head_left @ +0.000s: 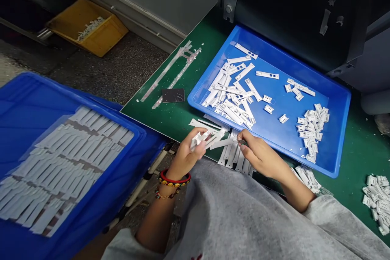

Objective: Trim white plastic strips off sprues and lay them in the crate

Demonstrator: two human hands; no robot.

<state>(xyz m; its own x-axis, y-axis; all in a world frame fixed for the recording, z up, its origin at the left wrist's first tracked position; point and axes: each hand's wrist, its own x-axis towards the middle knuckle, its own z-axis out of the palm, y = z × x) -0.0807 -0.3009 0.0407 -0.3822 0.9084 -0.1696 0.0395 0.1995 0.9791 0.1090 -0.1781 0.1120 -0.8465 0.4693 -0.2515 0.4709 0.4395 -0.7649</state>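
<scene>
My left hand [187,155] is closed around several white plastic parts [199,139], small blocky ones and longer strips. From that hand a long white strip [223,143] reaches across to my right hand [258,155]. The fingers of my right hand are pinched on a small dark blade-like tool [242,142], whose exact kind is partly hidden, and they meet the end of the strip. Below and between the hands, more white strips [233,155] lie side by side at the table's near edge.
A blue tray [274,146] on the green table [137,107] holds loose white strips and small clips. A dark flat pad [173,95] lies left of it. White clips [376,199] are heaped at right. Strips fill a blue crate [134,130]; a yellow bin [106,40] stands behind.
</scene>
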